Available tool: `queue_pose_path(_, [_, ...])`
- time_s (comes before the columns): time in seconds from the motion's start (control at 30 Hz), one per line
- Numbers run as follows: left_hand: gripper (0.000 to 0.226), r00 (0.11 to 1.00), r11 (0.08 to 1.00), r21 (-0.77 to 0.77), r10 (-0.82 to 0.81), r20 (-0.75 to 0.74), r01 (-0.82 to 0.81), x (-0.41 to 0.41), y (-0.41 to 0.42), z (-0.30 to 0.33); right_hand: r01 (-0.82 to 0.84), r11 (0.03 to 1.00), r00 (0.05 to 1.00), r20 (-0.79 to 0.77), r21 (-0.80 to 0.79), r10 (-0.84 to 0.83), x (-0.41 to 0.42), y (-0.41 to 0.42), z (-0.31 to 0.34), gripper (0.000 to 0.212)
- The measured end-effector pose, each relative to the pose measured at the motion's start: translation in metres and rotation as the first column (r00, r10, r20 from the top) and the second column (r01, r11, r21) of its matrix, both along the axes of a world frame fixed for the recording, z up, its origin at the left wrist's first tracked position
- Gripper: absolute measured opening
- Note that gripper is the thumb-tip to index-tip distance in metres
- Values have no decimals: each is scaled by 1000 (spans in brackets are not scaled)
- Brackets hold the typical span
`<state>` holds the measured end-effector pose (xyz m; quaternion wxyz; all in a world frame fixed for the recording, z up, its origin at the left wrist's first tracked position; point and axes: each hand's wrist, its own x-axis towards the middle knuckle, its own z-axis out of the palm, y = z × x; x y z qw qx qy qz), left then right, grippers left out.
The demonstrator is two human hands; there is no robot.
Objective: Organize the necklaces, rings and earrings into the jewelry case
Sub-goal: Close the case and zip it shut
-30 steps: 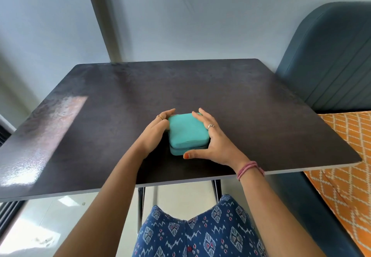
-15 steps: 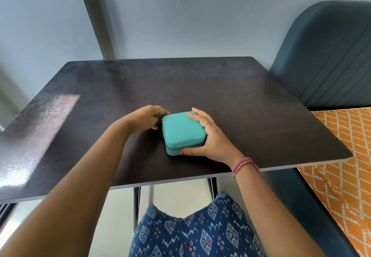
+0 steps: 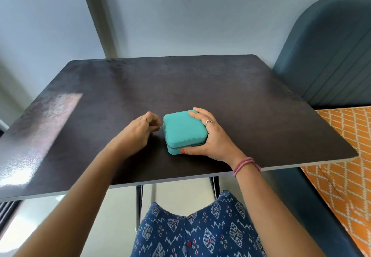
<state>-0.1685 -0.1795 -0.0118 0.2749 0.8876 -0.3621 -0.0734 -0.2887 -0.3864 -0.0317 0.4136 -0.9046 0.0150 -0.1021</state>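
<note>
Dark table [image 3: 200, 88], your right hand [image 3: 210, 140] gripping the closed teal jewelry case [image 3: 183, 132], left hand [image 3: 138, 134] pinching its barely visible zipper pull [image 3: 161, 128], contents hidden.

My table [image 3: 200, 88] is a dark, mottled slab with rounded far corners and a pale edge along the side nearest me, standing on thin dark metal legs [image 3: 139, 202]. A bright patch of light glares off its left part. The closed teal jewelry case [image 3: 183, 131] sits flat on it, near the front edge and about midway across. My left hand [image 3: 138, 134] and my right hand [image 3: 210, 138] rest on the tabletop on either side of the case.
</note>
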Motion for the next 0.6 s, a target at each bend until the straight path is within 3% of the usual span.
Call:
queue_pose_path(0.1, [17, 999, 999, -3, -41, 3, 41, -28, 12, -3, 10, 1000, 1000, 8, -12, -10, 1, 0, -1, 99])
queue_pose_path(0.3, [34, 989, 986, -101, -130, 71, 137, -61, 19, -12, 19, 999, 1000, 20, -26, -18, 1, 1, -4, 99])
queue_pose_path(0.5, [25, 984, 940, -292, -166, 60, 176, -67, 5, -12, 16, 1000, 999, 28, -16, -16, -1, 0, -3, 99])
queue_pose_path(0.6, [11, 1000, 849, -528, 18, -9, -20, -63, -3, -13, -5, 1000, 1000, -20, -4, 5, -3, -3, -1, 106])
